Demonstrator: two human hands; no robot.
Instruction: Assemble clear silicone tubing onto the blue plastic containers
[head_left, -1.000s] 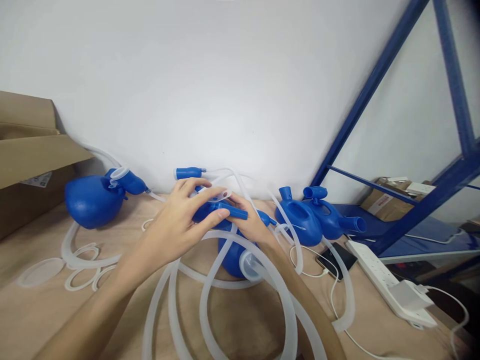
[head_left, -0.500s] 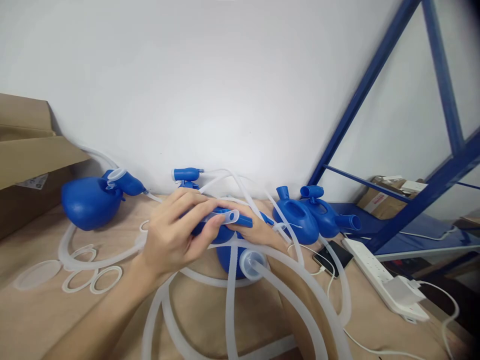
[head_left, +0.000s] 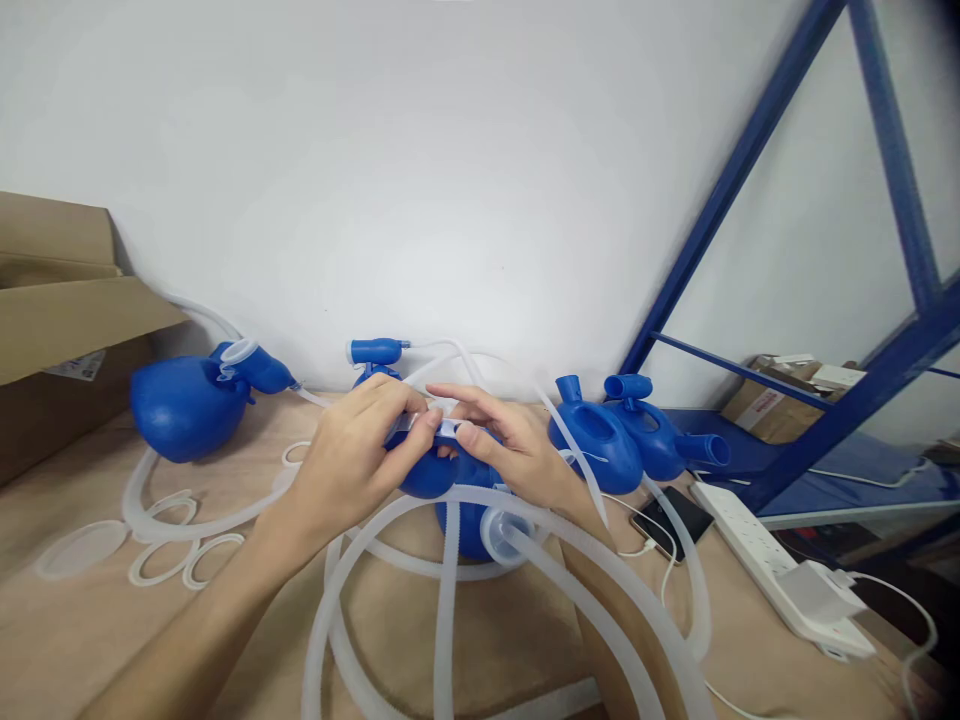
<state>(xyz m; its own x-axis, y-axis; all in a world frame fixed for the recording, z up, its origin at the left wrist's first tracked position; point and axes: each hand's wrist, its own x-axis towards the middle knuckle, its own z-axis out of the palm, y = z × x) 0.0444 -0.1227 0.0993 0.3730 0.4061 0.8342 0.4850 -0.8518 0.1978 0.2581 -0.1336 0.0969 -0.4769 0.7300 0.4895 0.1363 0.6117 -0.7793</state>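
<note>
From my end I read the work as partway. At the centre, above the tabletop, the pale flexible piece is brought up against a blue part; I cannot confirm it is seated, so I log that as open. My left hand pinches the pale piece between thumb and forefinger; my right hand steadies its other end with the thumb, forefinger lifted and extended. Fingers hide most of the join.

For comparison, the left blue vessel already carries a white-rimmed blue cup with tubing fixed to it. The two blue jugs at the right show no such rim on their mouths.

Appearance: the held piece is whitish, translucent, strap-like, with a hole near its right end; the blue part is smooth and rounded. A blue bottle with a clear cap lies just nearer, behind loops of translucent ribbed tubing.
</note>
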